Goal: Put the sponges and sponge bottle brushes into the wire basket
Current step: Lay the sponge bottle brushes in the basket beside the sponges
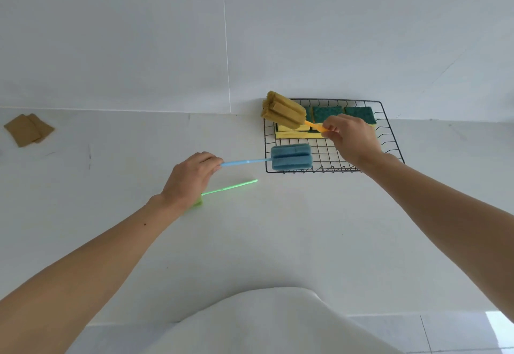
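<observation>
A black wire basket [388, 128] sits on the white counter against the wall, with several yellow-and-green sponges [327, 113] along its back. My right hand [351, 139] grips the orange handle of a yellow sponge brush [283, 111], whose head hovers over the basket's back left corner. My left hand [192, 178] holds the handle of a blue sponge brush [290, 156]; its head is at the basket's front left corner. A green sponge brush [230, 186] lies on the counter, its head mostly hidden under my left wrist.
Two brown square pads [27, 129] lie far left on the counter [250, 228]. The wall rises just behind the basket. A white rounded shape [272, 323] fills the bottom edge near me.
</observation>
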